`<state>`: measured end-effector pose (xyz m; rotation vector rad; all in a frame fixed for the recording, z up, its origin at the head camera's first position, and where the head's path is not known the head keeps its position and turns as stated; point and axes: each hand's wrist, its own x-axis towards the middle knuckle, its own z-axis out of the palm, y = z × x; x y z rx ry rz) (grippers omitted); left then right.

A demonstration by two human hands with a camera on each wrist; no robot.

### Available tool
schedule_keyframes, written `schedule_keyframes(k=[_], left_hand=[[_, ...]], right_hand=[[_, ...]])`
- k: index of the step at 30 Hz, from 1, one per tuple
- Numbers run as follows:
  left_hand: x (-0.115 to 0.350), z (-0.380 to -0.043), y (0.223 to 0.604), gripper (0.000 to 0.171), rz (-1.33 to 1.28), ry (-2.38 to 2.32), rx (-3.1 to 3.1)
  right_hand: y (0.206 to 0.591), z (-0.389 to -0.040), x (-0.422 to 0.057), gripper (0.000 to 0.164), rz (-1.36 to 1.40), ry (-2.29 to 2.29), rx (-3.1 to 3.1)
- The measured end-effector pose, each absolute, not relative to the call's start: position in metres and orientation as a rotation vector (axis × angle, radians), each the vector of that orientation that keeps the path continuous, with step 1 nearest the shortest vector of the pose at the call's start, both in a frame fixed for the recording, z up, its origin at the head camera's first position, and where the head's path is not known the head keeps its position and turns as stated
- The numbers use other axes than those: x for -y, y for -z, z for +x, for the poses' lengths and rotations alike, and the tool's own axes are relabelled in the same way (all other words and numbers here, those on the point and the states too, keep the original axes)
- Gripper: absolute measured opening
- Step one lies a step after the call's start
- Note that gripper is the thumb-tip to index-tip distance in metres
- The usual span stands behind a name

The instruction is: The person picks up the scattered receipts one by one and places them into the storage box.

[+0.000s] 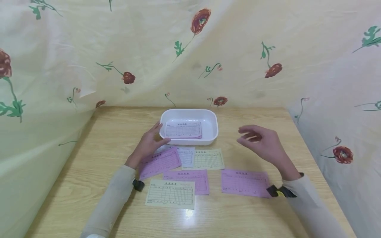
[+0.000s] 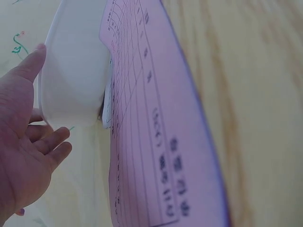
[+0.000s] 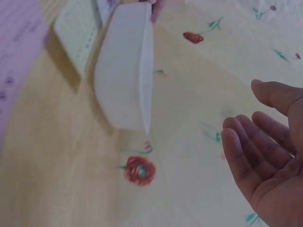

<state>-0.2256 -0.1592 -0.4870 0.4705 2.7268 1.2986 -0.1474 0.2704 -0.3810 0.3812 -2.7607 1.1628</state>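
My left hand (image 1: 148,142) rests against the left end of a white plastic tray (image 1: 208,142), its thumb at the front rim and its fingers spread along the side. Inside the tray lies a small stack of printed receipt slips (image 1: 183,130), white on top with pink below. My right hand (image 1: 263,143) hovers right of the tray, fingers loosely bent and holding nothing. Beneath my left wrist, a pink slip (image 1: 162,162) overlaps a white slip (image 1: 188,157). A pale yellow slip (image 1: 209,159) lies just in front of the tray.
Closer to me, a pale green-yellow slip (image 1: 170,194) partly covers another pink slip (image 1: 202,181). One more pink slip (image 1: 244,182) lies apart, near my right wrist. The wooden table (image 1: 74,185) meets a flower-printed cloth (image 1: 148,43) at its back and sides.
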Motion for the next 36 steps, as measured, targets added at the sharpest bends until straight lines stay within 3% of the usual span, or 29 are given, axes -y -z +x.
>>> schedule_keyframes(k=[15,20,28,36], left_hand=[[0.159,-0.223,0.489,0.094,0.439,-1.281,-2.737],[0.159,-0.223,0.489,0.093,0.454,-1.274,-2.748],[0.16,-0.223,0.488,0.094,0.45,-1.262,-2.746],[0.159,-0.225,0.489,0.096,0.475,-1.28,-2.75]], right_hand=[[0.425,-0.081,-0.327,0.042,0.124,-1.088,2.847],[0.437,-0.071,-0.334,0.043,0.1,-1.077,2.848],[0.451,-0.063,-0.341,0.062,-0.077,-1.031,3.018],[0.464,-0.061,-0.346,0.067,-0.127,-1.044,3.06]])
